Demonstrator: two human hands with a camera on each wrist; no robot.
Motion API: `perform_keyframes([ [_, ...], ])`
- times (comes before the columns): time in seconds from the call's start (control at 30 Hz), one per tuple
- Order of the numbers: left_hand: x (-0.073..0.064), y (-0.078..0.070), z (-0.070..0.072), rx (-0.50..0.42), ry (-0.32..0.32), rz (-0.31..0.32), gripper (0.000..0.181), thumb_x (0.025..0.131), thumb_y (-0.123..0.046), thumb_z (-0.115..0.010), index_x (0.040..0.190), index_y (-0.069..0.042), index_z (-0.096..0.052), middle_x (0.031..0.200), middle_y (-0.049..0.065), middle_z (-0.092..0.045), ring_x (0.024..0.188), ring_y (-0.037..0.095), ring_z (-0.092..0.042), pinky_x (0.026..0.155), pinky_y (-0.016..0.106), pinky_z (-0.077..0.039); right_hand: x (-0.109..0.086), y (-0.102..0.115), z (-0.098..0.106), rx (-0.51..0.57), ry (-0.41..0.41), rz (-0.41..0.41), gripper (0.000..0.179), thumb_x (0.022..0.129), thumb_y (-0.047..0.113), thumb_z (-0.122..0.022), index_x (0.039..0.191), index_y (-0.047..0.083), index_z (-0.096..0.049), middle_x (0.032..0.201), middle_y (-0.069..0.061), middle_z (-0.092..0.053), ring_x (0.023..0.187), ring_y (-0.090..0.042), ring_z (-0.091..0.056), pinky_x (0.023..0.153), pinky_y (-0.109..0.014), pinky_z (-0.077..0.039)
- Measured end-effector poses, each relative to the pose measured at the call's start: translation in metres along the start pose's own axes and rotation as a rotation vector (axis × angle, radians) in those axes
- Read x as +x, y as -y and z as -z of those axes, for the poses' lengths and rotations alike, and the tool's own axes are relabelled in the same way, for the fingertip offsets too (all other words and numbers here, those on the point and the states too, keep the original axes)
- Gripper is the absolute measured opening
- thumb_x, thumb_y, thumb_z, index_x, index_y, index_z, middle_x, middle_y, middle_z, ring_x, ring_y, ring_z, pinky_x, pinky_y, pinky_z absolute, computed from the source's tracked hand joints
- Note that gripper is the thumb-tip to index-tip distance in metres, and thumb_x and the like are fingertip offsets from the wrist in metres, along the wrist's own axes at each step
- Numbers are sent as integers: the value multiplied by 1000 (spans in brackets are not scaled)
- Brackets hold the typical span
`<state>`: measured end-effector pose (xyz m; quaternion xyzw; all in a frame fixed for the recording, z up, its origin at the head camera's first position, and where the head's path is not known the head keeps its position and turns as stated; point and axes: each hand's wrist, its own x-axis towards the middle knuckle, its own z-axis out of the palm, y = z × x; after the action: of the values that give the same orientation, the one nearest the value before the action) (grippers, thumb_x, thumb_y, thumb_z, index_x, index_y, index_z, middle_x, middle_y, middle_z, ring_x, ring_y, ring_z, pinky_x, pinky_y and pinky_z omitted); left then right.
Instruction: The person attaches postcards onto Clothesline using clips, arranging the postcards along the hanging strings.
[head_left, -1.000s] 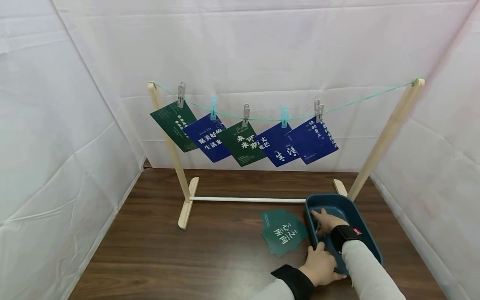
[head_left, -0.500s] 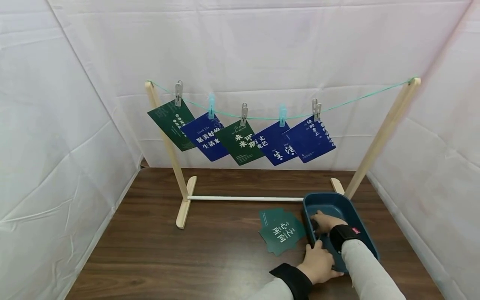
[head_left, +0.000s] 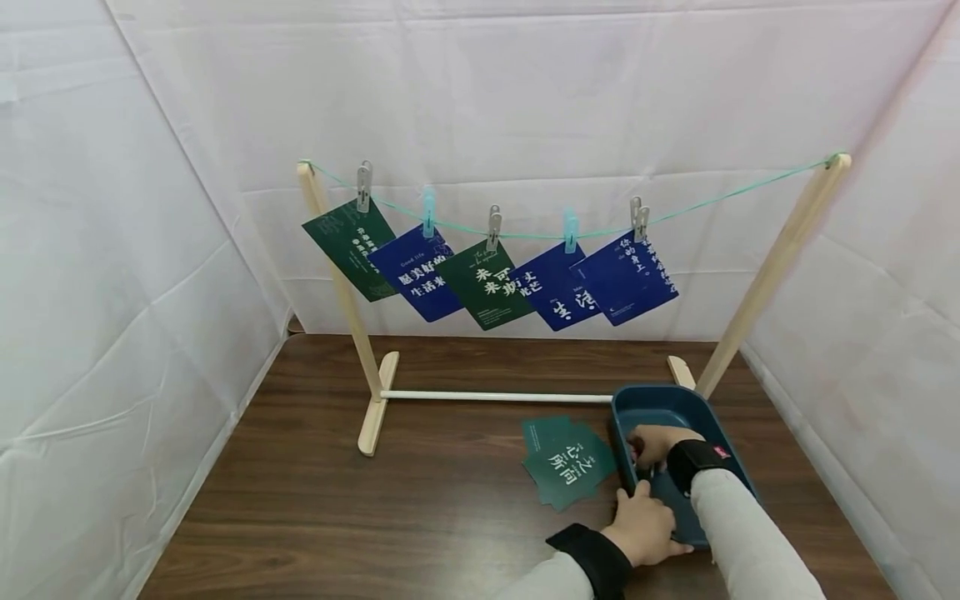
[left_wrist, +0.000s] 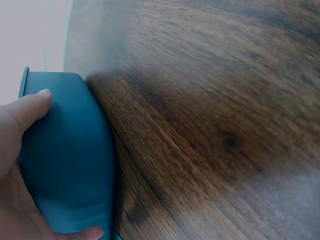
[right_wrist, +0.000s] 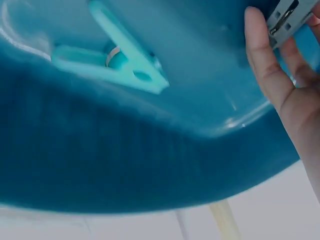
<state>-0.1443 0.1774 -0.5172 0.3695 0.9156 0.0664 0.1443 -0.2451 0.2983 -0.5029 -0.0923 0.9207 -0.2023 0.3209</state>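
In the head view my right hand [head_left: 662,443] is down inside a dark blue plastic tub [head_left: 663,397]. Thumb and fingers pinch a grey metal clothespin [right_wrist: 289,21], seen at the top right of the right wrist view. A turquoise clothespin [right_wrist: 131,52] lies on the tub floor beside that hand. My left hand [head_left: 643,525] grips the tub's near left corner. Seen from the left wrist, its thumb and a fingertip press the outer wall. Green cards [head_left: 567,463] with white characters lie overlapped on the table, just left of the tub.
A wooden stand with a left post [head_left: 347,296] and right post [head_left: 772,275] carries a green string [head_left: 738,193]. Several green and blue cards hang there from metal and light blue clothespins. A white rod [head_left: 495,397] joins the feet. White cloth [head_left: 525,92] surrounds the brown table [head_left: 337,517].
Inside the tub my right hand shifts slightly, its fingers drawing closer together. My left hand stays at the tub's corner. The hanging cards and the cards on the table are unchanged.
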Motion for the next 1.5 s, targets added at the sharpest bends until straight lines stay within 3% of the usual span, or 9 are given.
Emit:
perform_keyframes([
  [0.4,-2,-2,2,-22,11,11,34,85,-64,-49,103,-43,-67,102,-21,-63,101,7,-41,91,38,-42,-17,12,20,-41,-16,79,20,85,0,-45,68,11,-42,66,1,-44,58,-12,-29,57,-25,-27],
  [0.67,-5,15,8,-160,-21,-150,33,86,-56,-56,115,-41,-64,112,-16,-59,104,8,-44,91,38,-40,-15,14,33,-79,-63,45,15,91,9,-43,77,8,-48,68,-3,-44,59,-16,-35,57,-29,-30],
  [0.83,-14,33,19,-241,-66,-245,40,91,-53,-50,128,-39,-55,131,-13,-50,125,9,-40,98,35,-36,-15,20,39,-137,-66,28,37,95,22,-41,111,-6,-58,100,-20,-61,87,-32,-58,75,-46,-47],
  [0.9,-18,40,22,-277,-117,-271,42,94,-52,-46,133,-37,-50,138,-10,-45,131,11,-36,102,34,-35,-19,23,43,-154,-94,24,46,96,27,-40,123,-8,-54,118,-26,-57,106,-40,-56,88,-53,-45],
  [1.0,-20,53,23,-350,-240,-275,42,98,-47,-41,136,-31,-47,140,-5,-44,131,15,-39,103,32,-35,-26,25,48,-159,-154,25,52,99,32,-37,129,-9,-49,130,-32,-48,117,-48,-48,94,-57,-41],
  [1.1,-18,69,18,-374,-381,-172,41,98,-43,-44,137,-27,-46,135,0,-47,124,19,-44,99,32,-38,-31,31,52,-163,-252,59,54,101,32,-34,131,-11,-47,132,-35,-46,119,-52,-45,95,-57,-40],
  [1.23,-13,93,10,-335,-484,127,46,91,-37,-61,134,-23,-47,127,4,-50,115,25,-47,90,38,-40,-30,53,56,-120,-423,147,54,102,34,-31,125,-9,-54,122,-30,-57,109,-45,-56,90,-54,-45],
  [1.37,-5,114,9,-343,-398,387,70,76,-38,-78,134,-17,-45,126,13,-47,114,35,-44,91,51,-39,-31,84,58,-7,-530,196,58,101,45,-33,118,-6,-54,114,-26,-61,101,-39,-60,83,-51,-48],
  [1.5,7,128,10,-314,-228,546,94,60,-39,-89,138,-16,-41,129,17,-42,113,39,-43,86,53,-42,-35,111,56,120,-426,302,51,102,44,-32,120,-3,-35,136,-31,-39,124,-46,-43,96,-56,-40],
])
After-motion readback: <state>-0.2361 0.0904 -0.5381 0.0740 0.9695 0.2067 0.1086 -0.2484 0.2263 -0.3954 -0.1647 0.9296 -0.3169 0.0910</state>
